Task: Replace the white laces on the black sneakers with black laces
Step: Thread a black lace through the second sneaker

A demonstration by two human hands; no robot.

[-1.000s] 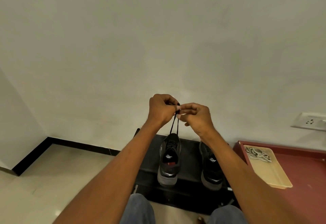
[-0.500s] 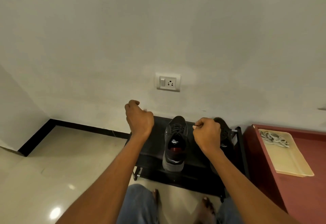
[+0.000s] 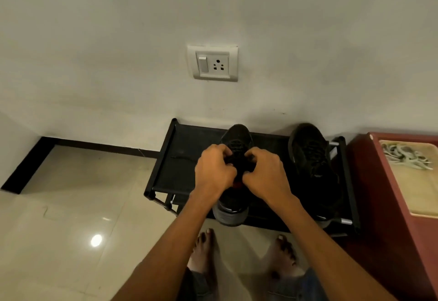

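Left sneaker: the left sneaker (image 3: 233, 182) stands on the black rack (image 3: 170, 170), toe toward the wall, heel at the near rail. Black lacing shows over its forepart; no white is visible on it.
Right sneaker: the right sneaker (image 3: 312, 168) stands on the same rack, well apart from the other, untouched. Its lacing reads dark, though the detail is too dim to confirm.
Left hand: the left hand (image 3: 214, 172) has its fingers curled in over the throat of the left sneaker, apparently pinching the black lace; the lace itself is hidden under the fingers.
Right hand: the right hand (image 3: 265, 174) mirrors it on the other side, fingers curled inward at the same spot, just beside the left hand. What it pinches I cannot tell for certain; judged to be the other lace end.
White laces: the white laces (image 3: 403, 156) lie bundled in a cream tray (image 3: 417, 194) on the red cabinet (image 3: 379, 206), clear of both shoes.
Step in hand: judged to be tying or tightening at the top of the left sneaker.
Progress: removal appears done; relacing appears near complete.
Remaining: finishing this knot, and checking the right sneaker's tie.
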